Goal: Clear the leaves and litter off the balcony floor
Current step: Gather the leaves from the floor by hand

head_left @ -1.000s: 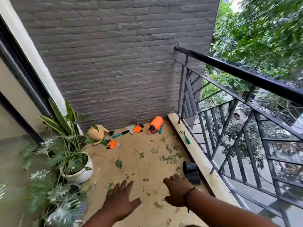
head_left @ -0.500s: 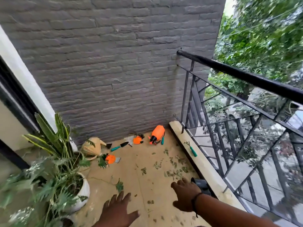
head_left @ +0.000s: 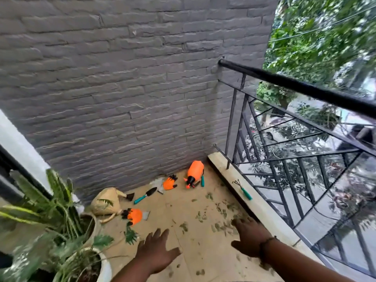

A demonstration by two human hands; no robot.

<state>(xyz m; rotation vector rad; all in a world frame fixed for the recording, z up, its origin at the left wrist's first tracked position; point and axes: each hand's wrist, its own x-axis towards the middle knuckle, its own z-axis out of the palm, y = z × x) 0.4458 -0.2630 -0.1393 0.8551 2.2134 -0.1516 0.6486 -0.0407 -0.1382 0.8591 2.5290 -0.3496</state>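
Fingers (head_left: 162, 234) of the left hand (head_left: 155, 251) are spread apart and straight, holding nothing; those of the right hand (head_left: 249, 238) are loosely extended over the floor, also holding nothing, with a thin band at that wrist. Both hands hover above the tan balcony floor (head_left: 195, 253).

A grey brick wall (head_left: 122, 88) closes the far side. A black metal railing (head_left: 295, 139) runs along the right, standing on a pale raised ledge (head_left: 262, 208); beyond it are trees and a street. The floor between the plants on the left and the ledge lies open, narrowing toward the far corner.

Small green leaves (head_left: 220, 213) are scattered over the right half of the floor, thickest just ahead of the right hand and beside the ledge.

Two potted plants (head_left: 61, 231) stand at the left edge. One straw-coloured bag (head_left: 105, 201) lies against the wall. One orange spray bottle (head_left: 194, 173) lies on its side in the corner. Two orange clawed gloves (head_left: 169, 183) lie apart, one near the bottle, one beside the bag. One trowel (head_left: 145, 195) with a teal handle lies between them. One small hand rake (head_left: 242, 189) rests on the ledge.
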